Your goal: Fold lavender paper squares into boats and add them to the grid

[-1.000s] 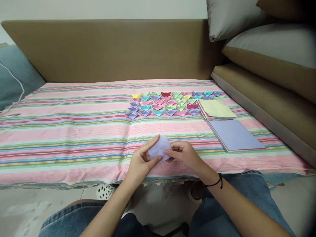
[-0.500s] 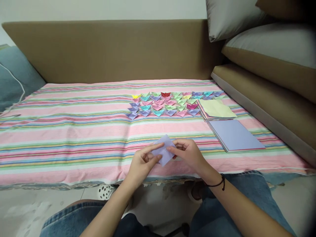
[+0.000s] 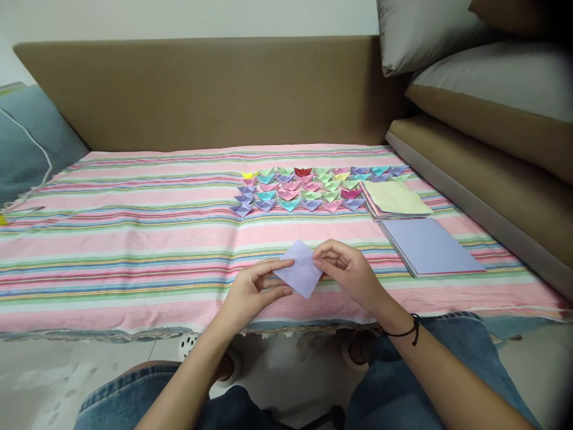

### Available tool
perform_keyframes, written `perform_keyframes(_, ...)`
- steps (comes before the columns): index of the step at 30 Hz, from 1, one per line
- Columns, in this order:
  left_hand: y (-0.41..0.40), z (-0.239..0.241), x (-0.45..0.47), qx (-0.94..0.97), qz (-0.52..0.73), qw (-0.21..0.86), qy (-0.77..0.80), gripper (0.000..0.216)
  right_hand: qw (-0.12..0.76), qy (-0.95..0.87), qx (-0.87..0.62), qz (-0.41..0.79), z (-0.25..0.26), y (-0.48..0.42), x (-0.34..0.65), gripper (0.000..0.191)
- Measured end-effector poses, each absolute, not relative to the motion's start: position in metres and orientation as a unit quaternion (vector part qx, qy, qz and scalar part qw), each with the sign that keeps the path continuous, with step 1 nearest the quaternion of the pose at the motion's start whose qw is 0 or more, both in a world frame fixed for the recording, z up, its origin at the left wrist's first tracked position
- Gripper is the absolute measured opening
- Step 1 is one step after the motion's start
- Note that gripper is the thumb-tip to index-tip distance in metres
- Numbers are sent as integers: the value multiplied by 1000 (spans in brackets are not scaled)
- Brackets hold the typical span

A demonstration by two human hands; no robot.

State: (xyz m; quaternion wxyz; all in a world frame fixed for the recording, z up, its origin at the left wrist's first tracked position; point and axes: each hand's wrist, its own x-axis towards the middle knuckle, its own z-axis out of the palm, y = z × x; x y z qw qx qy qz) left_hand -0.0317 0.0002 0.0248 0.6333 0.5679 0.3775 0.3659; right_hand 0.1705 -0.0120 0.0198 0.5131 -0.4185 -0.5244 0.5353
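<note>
A folded lilac paper (image 3: 301, 272) is held between both hands, just above the striped cloth (image 3: 134, 251) near its front edge. My left hand (image 3: 253, 291) pinches its left corner with thumb and fingers. On its right corner my right hand (image 3: 347, 269) is closed, a black cord round that wrist. The paper shows as a flat diamond shape.
Several small folded paper boats (image 3: 304, 190) in many colours lie in rows farther back. To their right lie a stack of pale yellow sheets (image 3: 396, 198) and a stack of lilac sheets (image 3: 430, 246). Brown cushions (image 3: 492, 137) rise on the right; a sofa back (image 3: 215, 89) stands behind.
The lilac paper has been turned and flattened into a diamond, and both hands have shifted a little to the right with it.
</note>
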Motion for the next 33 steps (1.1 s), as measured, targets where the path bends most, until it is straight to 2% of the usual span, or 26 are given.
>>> perform_keyframes(4, 0, 31, -34, 583, 381, 608, 380, 30, 475, -545, -442, 531, 26, -14, 175, 16)
perform_keyframes(8, -3, 38, -35, 588, 361, 619, 374, 30, 470, -527, -420, 569, 30, -16, 178, 19)
perform_keyframes(14, -4, 31, -35, 558, 382, 612, 409, 22, 442, -534, -385, 609, 25, -17, 179, 43)
perform_keyframes(19, -5, 17, -30, 528, 410, 611, 425, 14, 475, -522, -439, 556, 14, -19, 172, 14)
perform_keyframes(23, -7, 14, -23, 501, 439, 597, 447, 12, 493, -505, -467, 533, 7, -20, 166, 14)
perform_keyframes(28, -11, 16, -18, 498, 415, 606, 461, 15, 530, -466, -497, 506, 4, -21, 159, 17)
perform_keyframes(33, -10, 16, -16, 509, 429, 593, 452, 17, 480, -534, -497, 487, 3, -24, 156, 23)
